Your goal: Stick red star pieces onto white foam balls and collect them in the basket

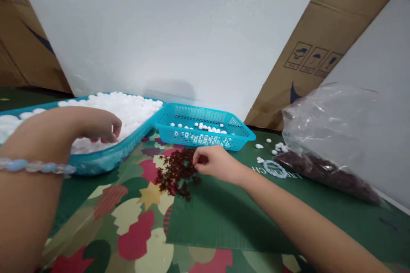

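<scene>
My left hand (101, 124), with a bead bracelet at its wrist, hangs over a blue tray (105, 162) heaped with small white balls (128, 113). Its fingers curl down and together among the balls; what they hold, if anything, is hidden. My right hand (215, 163) pinches at the right edge of a pile of small dark-brown star-shaped pieces (177, 170). Brown shows between its thumb and forefinger. The pile lies on the patterned table covering, just in front of a blue perforated basket (205, 138), which holds several scattered white balls.
Right of the basket, several loose white pieces (280, 147) lie near a blue bead bracelet (274, 169). A clear plastic bag (329, 123) with dark-brown contents rests farther right. A white panel (173, 30) and cardboard (346, 21) stand close behind.
</scene>
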`<action>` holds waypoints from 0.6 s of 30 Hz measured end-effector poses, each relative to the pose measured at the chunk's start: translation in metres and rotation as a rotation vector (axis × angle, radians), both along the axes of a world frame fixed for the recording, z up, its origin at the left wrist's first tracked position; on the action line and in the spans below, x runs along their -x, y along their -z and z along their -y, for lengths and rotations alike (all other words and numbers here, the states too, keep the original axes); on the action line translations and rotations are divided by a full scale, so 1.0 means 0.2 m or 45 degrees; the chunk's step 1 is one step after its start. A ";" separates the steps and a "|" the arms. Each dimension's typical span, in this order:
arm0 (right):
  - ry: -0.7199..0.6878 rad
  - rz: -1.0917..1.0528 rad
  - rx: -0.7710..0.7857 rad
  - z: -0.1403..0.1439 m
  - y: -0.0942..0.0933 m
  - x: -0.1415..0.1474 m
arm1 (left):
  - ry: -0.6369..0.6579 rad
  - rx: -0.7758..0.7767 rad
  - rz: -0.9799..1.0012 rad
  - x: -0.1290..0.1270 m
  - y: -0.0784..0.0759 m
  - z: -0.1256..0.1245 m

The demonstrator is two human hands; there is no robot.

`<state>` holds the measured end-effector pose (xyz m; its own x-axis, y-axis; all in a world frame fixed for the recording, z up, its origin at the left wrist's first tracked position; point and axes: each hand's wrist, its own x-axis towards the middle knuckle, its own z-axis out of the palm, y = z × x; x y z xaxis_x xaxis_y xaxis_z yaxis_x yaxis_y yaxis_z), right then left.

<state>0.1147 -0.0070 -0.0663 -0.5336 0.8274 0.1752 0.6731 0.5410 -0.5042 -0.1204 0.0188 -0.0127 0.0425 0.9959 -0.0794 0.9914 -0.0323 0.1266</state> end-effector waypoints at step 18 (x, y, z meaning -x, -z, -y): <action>-0.068 0.171 -0.129 -0.05 0.01 0.05 | 0.050 0.179 -0.194 -0.02 -0.09 0.03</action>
